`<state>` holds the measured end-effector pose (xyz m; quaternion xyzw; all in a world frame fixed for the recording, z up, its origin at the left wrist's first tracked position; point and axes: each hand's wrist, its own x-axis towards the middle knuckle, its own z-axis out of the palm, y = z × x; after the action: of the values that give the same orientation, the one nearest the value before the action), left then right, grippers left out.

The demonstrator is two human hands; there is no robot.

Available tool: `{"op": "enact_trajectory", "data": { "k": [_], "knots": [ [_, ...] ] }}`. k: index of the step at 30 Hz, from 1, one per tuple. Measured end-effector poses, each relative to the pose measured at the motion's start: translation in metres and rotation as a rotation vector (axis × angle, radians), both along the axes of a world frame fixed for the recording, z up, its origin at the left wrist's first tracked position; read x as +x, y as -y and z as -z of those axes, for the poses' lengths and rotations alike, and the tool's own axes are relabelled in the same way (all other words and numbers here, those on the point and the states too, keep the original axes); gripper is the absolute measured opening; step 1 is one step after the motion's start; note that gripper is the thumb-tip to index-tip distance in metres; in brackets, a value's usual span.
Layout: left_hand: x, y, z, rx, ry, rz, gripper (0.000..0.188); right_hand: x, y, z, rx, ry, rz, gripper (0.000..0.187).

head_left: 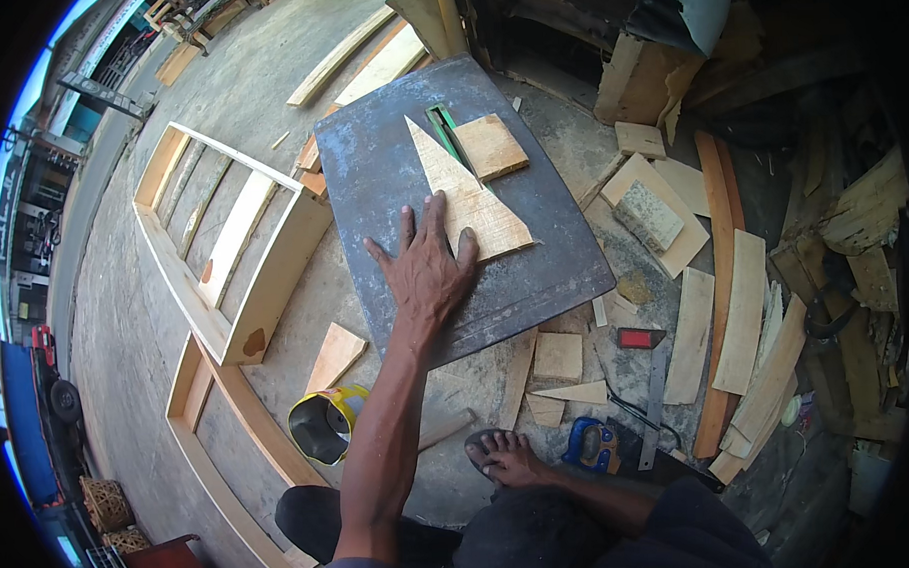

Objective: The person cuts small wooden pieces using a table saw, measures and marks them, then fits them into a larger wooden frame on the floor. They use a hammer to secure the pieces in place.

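Note:
My left hand (pixel 424 265) lies palm down with its fingers spread. Its fingertips and thumb touch the near left side of a pale, pointed wedge of wood (pixel 487 223). The wedge rests flat on a dark, worn tabletop (pixel 515 297), its narrow tip pointing away from me. Behind it, a small square wood block (pixel 494 145) sits beside a slot with a green edge (pixel 437 118). Part of the slot is covered by the two wood pieces, and I cannot make out what is inside it. My right hand is out of view.
Wooden frames (pixel 286 280) stand on the left. A yellow can (pixel 355 398) is near my left forearm. By my foot lie a blue-handled saw (pixel 588 446) and a red-handled try square (pixel 639 338). Curved wood strips (pixel 742 314) and offcuts cover the floor at right.

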<state>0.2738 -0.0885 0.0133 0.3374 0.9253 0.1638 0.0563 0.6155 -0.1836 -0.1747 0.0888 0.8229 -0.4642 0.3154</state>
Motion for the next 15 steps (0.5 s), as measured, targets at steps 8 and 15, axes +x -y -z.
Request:
{"op": "enact_trajectory", "data": {
  "k": [8,15],
  "knots": [
    [-0.005,-0.001,0.002,-0.001,0.001,0.006,0.072,0.004,0.005,0.008,0.016,-0.045,0.034,0.059],
    [-0.007,-0.001,0.004,0.014,-0.008,0.007,0.072,0.006,0.005,0.012,-0.024,-0.064,0.079,0.058]
  ]
}}
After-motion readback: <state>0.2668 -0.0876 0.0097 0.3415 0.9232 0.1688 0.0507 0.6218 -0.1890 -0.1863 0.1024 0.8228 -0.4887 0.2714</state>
